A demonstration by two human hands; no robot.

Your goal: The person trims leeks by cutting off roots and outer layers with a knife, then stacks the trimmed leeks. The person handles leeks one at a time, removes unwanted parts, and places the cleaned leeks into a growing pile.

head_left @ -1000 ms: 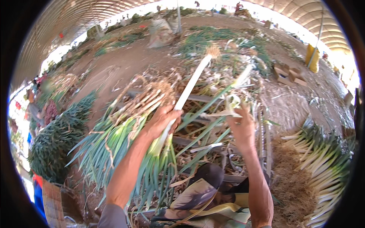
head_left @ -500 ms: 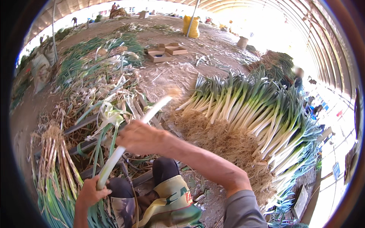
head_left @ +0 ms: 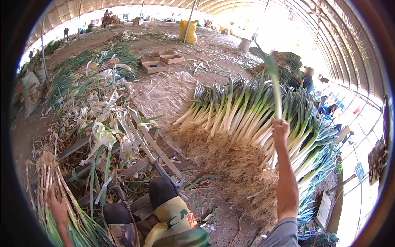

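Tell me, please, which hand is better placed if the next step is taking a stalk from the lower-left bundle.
Likely the left hand: it is directly at the bundle. The right hand is far across, occupied with a single leek, held up over the row of leeks.

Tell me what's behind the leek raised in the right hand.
Behind the raised leek are piled leeks and, farther back, a green-brown heap; whatever the leek covers cannot be seen.

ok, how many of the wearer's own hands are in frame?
2: left hand at lower left, over the bundled stalks; right hand at right, gripping one leek. Neither is hidden.
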